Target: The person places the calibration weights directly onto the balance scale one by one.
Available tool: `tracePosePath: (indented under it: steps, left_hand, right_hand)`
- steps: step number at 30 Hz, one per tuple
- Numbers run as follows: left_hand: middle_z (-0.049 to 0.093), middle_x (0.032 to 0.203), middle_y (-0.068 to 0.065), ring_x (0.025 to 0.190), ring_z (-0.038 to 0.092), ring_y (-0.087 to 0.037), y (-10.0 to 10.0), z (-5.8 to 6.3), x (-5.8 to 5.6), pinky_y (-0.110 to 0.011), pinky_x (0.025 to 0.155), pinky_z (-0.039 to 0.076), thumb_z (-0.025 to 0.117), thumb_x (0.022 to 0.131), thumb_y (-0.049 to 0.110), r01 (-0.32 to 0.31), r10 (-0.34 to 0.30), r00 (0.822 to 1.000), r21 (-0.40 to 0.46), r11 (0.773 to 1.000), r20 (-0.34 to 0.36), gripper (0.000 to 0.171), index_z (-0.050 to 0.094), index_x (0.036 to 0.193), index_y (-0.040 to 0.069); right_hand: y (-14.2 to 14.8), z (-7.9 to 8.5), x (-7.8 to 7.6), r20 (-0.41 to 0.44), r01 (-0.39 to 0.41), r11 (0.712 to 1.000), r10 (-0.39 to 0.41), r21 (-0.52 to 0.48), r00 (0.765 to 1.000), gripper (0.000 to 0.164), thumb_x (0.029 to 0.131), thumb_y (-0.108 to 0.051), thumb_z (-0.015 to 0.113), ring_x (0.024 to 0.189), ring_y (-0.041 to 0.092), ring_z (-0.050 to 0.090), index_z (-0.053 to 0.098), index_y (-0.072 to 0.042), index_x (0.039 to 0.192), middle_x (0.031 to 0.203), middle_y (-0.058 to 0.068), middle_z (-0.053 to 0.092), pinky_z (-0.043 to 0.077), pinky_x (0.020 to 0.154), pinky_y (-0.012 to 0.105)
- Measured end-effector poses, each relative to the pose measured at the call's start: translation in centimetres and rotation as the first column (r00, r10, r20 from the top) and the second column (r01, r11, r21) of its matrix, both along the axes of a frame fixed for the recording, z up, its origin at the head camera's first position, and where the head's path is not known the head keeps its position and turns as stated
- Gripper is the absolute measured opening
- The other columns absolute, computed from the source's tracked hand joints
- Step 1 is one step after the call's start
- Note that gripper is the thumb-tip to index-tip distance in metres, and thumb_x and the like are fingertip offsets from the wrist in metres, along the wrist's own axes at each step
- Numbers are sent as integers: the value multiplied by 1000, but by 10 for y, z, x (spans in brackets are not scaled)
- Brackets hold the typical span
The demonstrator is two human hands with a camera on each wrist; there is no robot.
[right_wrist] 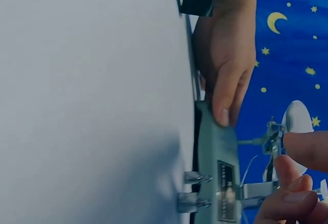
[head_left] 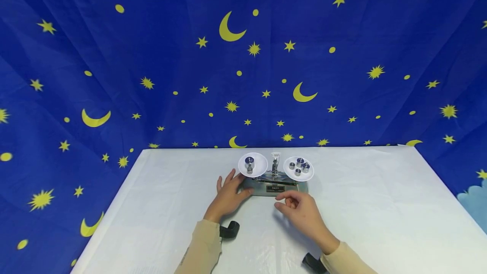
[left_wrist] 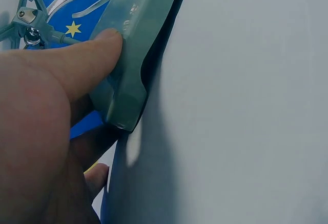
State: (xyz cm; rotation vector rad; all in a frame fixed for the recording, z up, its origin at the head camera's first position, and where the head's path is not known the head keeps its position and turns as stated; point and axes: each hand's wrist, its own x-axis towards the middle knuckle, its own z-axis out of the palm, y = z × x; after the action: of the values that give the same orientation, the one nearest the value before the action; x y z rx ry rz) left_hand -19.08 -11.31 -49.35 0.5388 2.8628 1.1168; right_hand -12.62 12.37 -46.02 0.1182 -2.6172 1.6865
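Observation:
A balance scale with a grey-green base stands on the table. My left hand grips the base's left end, thumb on its front face and fingers round the end. Two metal weights, one larger, sit on the white left pan. On the right pan stand several weights. My right hand hovers in front of the base, fingers loosely bent, a gap between thumb and index finger, nothing held. Two more knobbed weights stand before the base in the right wrist view, hidden in the head view.
A white cover lies over the table. Behind its far edge hangs a blue curtain with yellow stars and moons. Black wrist mounts stick out from both sleeves.

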Motion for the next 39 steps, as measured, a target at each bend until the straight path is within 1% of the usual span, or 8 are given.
tracePosePath:
  steps: [7,13,20,25,28,31,36,39]
  left_hand:
    - [50,151,-12,149,23,-41,0,0,0,-70,115,-2,65,97,36,2,-2,1000,6,1000,-2,61,51,147,4]
    - [49,151,-12,149,23,-41,0,1,0,-70,115,-3,65,96,36,6,-6,1000,8,1000,2,62,50,147,4]
    - [50,151,-13,149,23,-42,0,0,1,-70,114,-2,65,96,35,5,-5,1000,11,1000,-2,61,50,147,4]
    - [50,150,-13,149,23,-42,0,-1,1,-70,115,-2,65,97,36,7,-7,1000,10,1000,1,61,50,147,4]
    - [49,151,-13,149,23,-42,1,-1,1,-70,114,-2,65,97,37,9,-9,1000,11,1000,-1,62,50,147,4]
    - [49,151,-13,149,23,-42,1,0,2,-70,114,-3,65,96,36,8,-8,1000,12,1000,-2,61,50,147,4]
    - [48,152,-14,149,22,-42,1,1,2,-69,115,-3,65,97,36,8,-8,1000,10,1000,5,62,50,147,4]
    - [47,152,-14,150,21,-41,1,1,2,-69,115,-3,65,97,36,5,-5,1000,11,1000,10,62,50,147,3]
  right_hand:
    - [7,-8,-1,61,-8,999,11,-45,998,14,80,-9,83,57,8,46,76,-6,92,68,-2,52,39,55,20]
    - [12,-11,-2,130,13,996,-2,-86,991,18,79,-7,82,58,9,47,75,-5,95,71,0,55,41,54,19]
    - [17,-14,-4,177,40,995,-22,-95,984,19,79,-7,81,61,10,48,75,-4,97,73,1,55,40,54,20]
    - [21,-18,-6,213,40,993,-16,-111,977,19,82,-8,79,62,10,47,75,-2,99,73,0,54,39,56,20]
    - [24,-20,-8,230,12,996,9,-90,973,21,81,-11,81,63,11,47,75,-3,100,72,0,54,39,58,22]
    - [29,-22,-10,239,-38,997,55,-72,970,25,80,-12,82,64,12,47,74,-3,103,72,0,53,40,60,23]
    - [36,-24,-14,243,-114,989,135,-95,961,30,78,-10,82,65,12,48,72,0,105,72,-1,53,41,62,23]
    - [37,-25,-15,240,-138,986,156,-89,958,29,77,-8,82,65,11,48,73,-1,104,71,-1,53,41,62,23]
